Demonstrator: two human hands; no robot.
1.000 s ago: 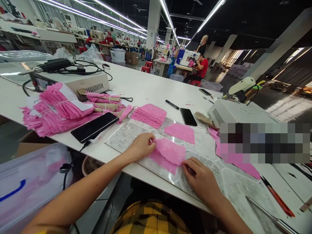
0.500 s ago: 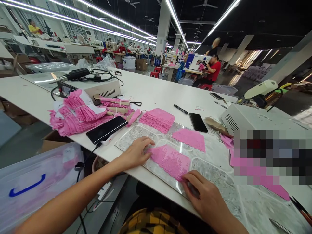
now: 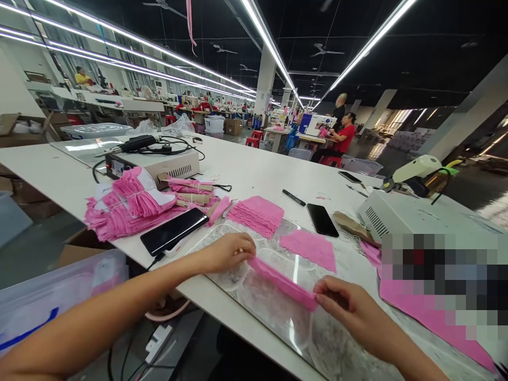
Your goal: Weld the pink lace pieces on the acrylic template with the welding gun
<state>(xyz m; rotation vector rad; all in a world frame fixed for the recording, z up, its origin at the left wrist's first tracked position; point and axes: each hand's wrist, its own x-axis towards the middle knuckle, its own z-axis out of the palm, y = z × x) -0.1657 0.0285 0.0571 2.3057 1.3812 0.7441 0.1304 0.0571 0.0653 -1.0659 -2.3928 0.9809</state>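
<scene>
A pink lace fabric piece (image 3: 283, 283) stretches between my two hands, raised off the clear template board (image 3: 273, 312) and seen nearly edge-on as a narrow strip. My left hand (image 3: 230, 251) pinches its left end. At the other end, the thumb and fingertips of my right hand (image 3: 347, 301) grip the corner. Just beyond, another pink piece (image 3: 310, 250) lies flat on the board. A neat stack of pink pieces (image 3: 257, 216) sits behind it, to the left.
Tied pink bundles (image 3: 133, 198) and a black phone (image 3: 174, 230) are on the left, before a grey box unit (image 3: 159, 164). A second phone (image 3: 322, 219) and a marker (image 3: 293, 198) lie beyond the pieces. Another unit (image 3: 420, 211) stands right. Co-workers sit and stand farther back.
The lace piece lay flat on the board under my fingertips; now both hands hold it up by its ends. The camera view has tilted upward a little.
</scene>
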